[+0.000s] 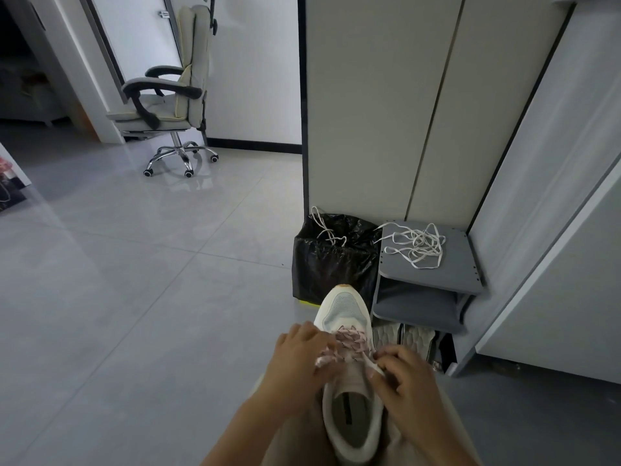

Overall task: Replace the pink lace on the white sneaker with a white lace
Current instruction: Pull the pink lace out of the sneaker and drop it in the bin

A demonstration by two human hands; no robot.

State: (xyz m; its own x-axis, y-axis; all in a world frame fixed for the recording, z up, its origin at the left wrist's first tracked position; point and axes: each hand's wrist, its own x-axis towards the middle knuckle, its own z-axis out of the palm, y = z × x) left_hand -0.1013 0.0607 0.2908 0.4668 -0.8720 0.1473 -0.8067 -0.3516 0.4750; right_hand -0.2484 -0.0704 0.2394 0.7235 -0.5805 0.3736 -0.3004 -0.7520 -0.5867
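The white sneaker (346, 307) is held on the lap, toe pointing away. Its pink lace (349, 341) is gripped by the curled left hand (299, 358) and pinched by the right hand (406, 375). Beyond, the white lace (416, 245) is heaped in a tangle on a grey shoe rack (460, 264), beside a black bin bag (329, 264).
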